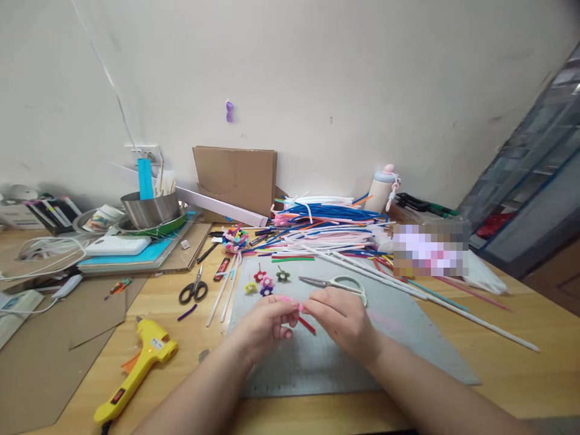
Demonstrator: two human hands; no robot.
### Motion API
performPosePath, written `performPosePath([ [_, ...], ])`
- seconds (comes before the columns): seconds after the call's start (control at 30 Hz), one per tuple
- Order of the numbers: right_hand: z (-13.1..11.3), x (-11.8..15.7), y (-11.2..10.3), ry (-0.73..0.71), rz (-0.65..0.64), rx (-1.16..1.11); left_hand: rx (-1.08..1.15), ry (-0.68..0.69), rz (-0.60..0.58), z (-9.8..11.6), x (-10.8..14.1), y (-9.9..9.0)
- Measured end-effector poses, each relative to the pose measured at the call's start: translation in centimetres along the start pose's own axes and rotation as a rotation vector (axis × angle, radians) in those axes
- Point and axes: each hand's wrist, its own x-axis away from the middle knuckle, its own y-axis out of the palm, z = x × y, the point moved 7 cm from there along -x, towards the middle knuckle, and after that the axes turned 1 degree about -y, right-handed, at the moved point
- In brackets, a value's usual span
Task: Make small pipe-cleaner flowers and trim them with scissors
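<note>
Over the grey mat [408,350] my two hands meet fingertip to fingertip. A pink pipe cleaner [287,298] is pinched between them; much of it is hidden by the fingers. My left hand [272,320] grips it with thumb and forefinger, the other fingers curled. From the right side my right hand [339,317] pinches its end. A short red pipe cleaner piece [307,325] shows just below the fingertips. Beyond the hands lie several small pipe cleaner flowers [266,281] in red, pink, purple, yellow and dark green. Light-green-handled scissors [335,283] rest behind my right hand.
A yellow glue gun [140,368] lies at left, with black scissors [193,291] and clear glue sticks [220,296] nearby. Bundled pipe cleaners [321,220] are heaped at the back. A bottle [381,190] and a metal bowl [151,209] stand near the wall.
</note>
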Motion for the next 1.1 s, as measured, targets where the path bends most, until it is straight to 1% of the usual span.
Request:
performPosePath([
  [0.1, -0.4, -0.1, -0.3, -0.137, -0.021, 0.052, 0.048, -0.041, -0.012, -0.3, 0.1, 0.2],
  [0.17, -0.6, -0.2, -0.2, -0.203, -0.053, 0.098, 0.081, -0.056, -0.014, -0.4, 0.1, 0.3],
  [0.27, -0.9, -0.5, -0.3, -0.263, -0.087, 0.138, 0.117, -0.077, -0.025, -0.6, 0.2, 0.4],
  [0.37, -1.5, -0.8, -0.7, -0.312, -0.081, 0.187, 0.135, -0.092, -0.05, -0.7, 0.3, 0.6],
  [0.43, -1.8, -0.9, -1.1, -0.326, -0.075, 0.221, 0.141, -0.091, -0.07, -0.7, 0.4, 0.8],
  [0.53, -1.9, -0.9, -1.3, -0.31, -0.11, 0.236, 0.146, -0.075, -0.096, -0.7, 0.5, 1.1],
  [0.7, -1.5, -0.4, -1.0, -0.265, -0.178, 0.199, 0.132, -0.037, -0.108, -0.7, 0.4, 1.2],
  [0.8, -1.3, 0.0, -0.6, -0.217, -0.203, 0.199, 0.109, 0.01, -0.1, -0.6, 0.4, 1.1],
  [0.87, -1.3, 0.1, -0.4, -0.16, -0.207, 0.197, 0.088, 0.06, -0.096, -0.4, 0.3, 1.1],
  [0.93, -1.2, 0.0, -0.2, -0.033, -0.199, 0.136, 0.057, 0.113, -0.096, -0.2, 0.3, 1.2],
  [1.0, -0.9, -0.1, 0.0, 0.161, -0.195, -0.031, 0.014, 0.167, -0.095, 0.2, 0.4, 1.4],
  [1.1, -0.1, 0.2, 0.9, 0.575, -0.173, -0.434, -0.06, 0.255, -0.084, 0.9, 0.5, 1.5],
])
